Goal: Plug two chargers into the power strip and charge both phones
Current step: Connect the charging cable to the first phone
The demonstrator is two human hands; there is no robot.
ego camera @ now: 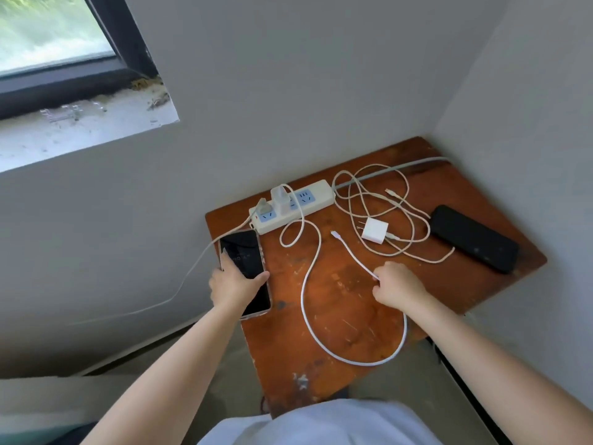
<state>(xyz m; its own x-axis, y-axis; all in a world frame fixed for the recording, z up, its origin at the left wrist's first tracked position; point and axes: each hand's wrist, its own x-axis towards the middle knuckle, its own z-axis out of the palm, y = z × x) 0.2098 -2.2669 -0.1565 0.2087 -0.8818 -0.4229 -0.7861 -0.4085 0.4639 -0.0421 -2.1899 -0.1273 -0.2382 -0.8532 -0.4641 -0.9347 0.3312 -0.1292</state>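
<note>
A white power strip lies at the back of the brown table. One white charger is plugged into it, and its white cable loops across the table to a free connector. My right hand pinches this cable a little behind the connector. My left hand grips a dark-screened phone at the table's left edge. A second white charger lies unplugged among its coiled cable. The second black phone rests at the right.
Another grey plug sits in the strip's left end, its cord hanging off the table's left side. The strip's grey lead runs to the right wall. Walls close in the table's back and right. A window is at upper left.
</note>
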